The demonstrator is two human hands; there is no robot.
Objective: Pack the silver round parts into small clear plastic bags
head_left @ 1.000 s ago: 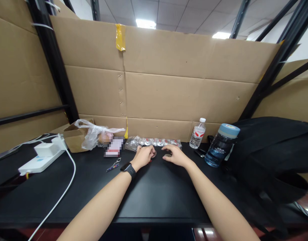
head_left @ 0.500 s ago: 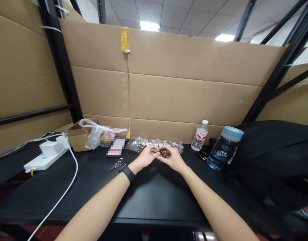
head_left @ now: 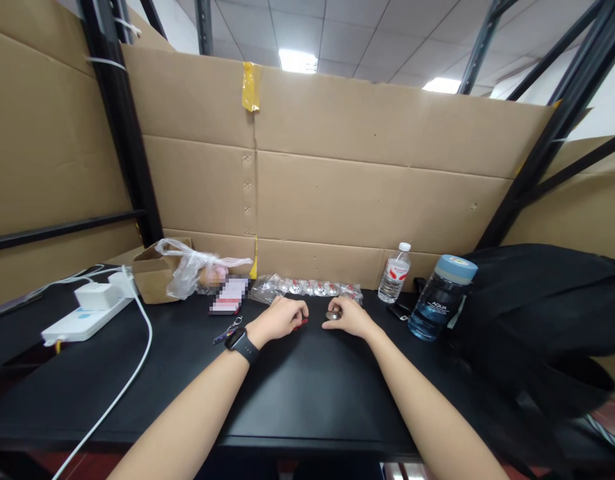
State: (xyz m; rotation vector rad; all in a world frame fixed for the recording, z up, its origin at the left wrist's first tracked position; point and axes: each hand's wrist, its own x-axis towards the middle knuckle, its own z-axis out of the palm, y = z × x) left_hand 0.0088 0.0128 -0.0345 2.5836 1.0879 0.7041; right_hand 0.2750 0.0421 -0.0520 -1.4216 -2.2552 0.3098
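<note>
My right hand [head_left: 351,317] is closed in a pinch on a small round metal disc [head_left: 333,315], silvery and shiny, held just over the black table. To its left, my left hand [head_left: 281,317], with a dark watch [head_left: 241,344] on the wrist, bends its fingers down onto a small red piece [head_left: 301,324] at the tabletop. The fingertips partly cover that piece, so its kind is unclear. Behind both hands lies a row of clear plastic packets [head_left: 315,287] with round silvery things and bits of red inside.
Left of the hands are a keychain [head_left: 228,331], a blurred-out phone-like card [head_left: 229,297], a cardboard box [head_left: 157,280] with a plastic bag [head_left: 185,270], and a white power strip [head_left: 87,320]. On the right stand a water bottle [head_left: 395,273], a blue-lidded jug [head_left: 441,297] and a black backpack [head_left: 542,320].
My hands were together around a small object and have now come apart. The metal disc stays in my right hand, while my left hand has moved left and down to the red piece.
</note>
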